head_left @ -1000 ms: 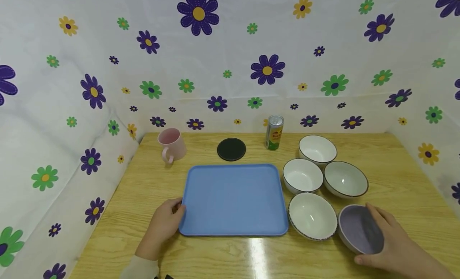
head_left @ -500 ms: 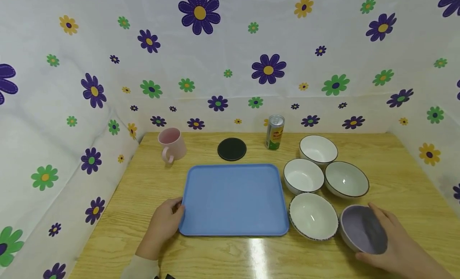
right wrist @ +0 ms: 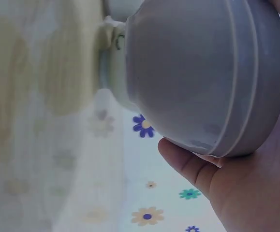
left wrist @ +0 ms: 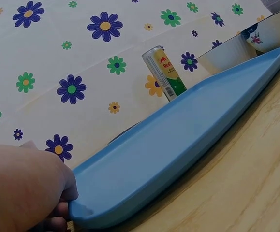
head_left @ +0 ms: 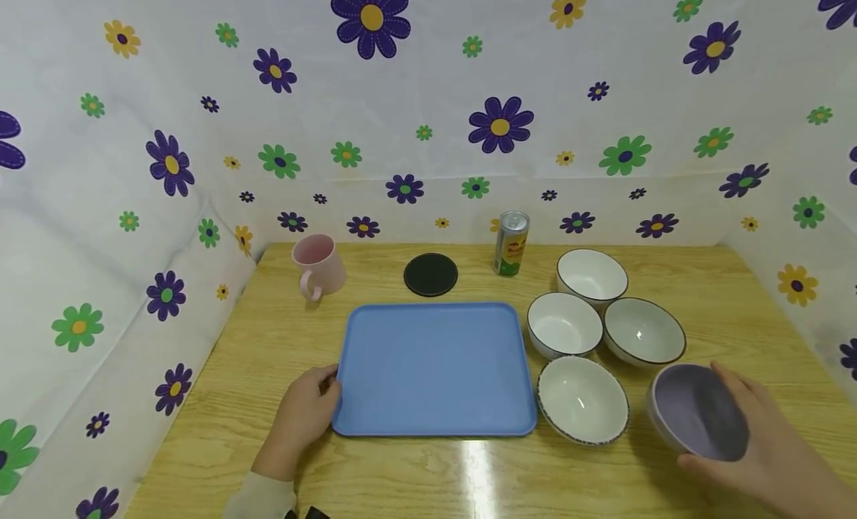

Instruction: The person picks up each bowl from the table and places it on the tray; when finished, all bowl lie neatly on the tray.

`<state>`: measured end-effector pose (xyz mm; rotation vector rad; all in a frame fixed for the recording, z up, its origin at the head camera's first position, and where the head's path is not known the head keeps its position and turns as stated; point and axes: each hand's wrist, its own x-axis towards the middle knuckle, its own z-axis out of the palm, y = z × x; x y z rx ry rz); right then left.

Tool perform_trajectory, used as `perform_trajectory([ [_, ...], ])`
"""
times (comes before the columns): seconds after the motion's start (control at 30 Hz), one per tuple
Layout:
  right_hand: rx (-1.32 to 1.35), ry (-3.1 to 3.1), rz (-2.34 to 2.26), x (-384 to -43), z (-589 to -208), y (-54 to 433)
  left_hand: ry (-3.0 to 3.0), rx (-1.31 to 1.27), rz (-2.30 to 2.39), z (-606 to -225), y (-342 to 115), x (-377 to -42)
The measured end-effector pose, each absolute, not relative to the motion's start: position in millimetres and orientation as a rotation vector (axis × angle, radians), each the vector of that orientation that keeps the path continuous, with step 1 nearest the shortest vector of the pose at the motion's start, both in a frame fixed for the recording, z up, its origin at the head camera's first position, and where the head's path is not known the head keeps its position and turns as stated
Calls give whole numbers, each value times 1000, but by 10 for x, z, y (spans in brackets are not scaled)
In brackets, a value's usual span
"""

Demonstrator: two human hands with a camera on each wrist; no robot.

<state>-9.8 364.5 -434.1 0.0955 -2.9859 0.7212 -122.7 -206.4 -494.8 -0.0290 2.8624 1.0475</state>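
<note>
My right hand [head_left: 770, 445] grips a purple-grey bowl [head_left: 696, 415] at the near right, thumb on its near side and fingers round the far right side. The right wrist view shows the bowl's ridged outer wall [right wrist: 193, 72] and its base raised off the table. My left hand [head_left: 308, 407] holds the left edge of a blue rectangular tray [head_left: 435, 370], with the thumb at the rim. In the left wrist view the left fingers [left wrist: 65, 186] are at the tray's corner. Left of the purple-grey bowl sits a white bowl with a speckled rim [head_left: 582, 400], close beside the tray.
Behind it stand several more bowls: a white one [head_left: 565, 326], a pale grey-green one [head_left: 644, 331] and a white one [head_left: 592, 275] at the back. Along the table's rear are a pink mug [head_left: 321, 270], a black round coaster [head_left: 431, 274] and a drink can [head_left: 512, 244]. Flowered cloth [head_left: 428, 88] hangs behind.
My right hand has lifted the purple-grey bowl and shifted it slightly right, away from the speckled-rim bowl. The left hand keeps its place on the tray.
</note>
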Motion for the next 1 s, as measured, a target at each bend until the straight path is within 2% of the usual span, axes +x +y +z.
perform_trajectory([
  [0.5,316,-2854,680,-267,-4114,3415,2884,-29,1060,-5009,-2055,-1243],
  [1.0,661,-2797,723,-559,-3919,2814,2927,-32,1054,-5021,-2093,-1241],
])
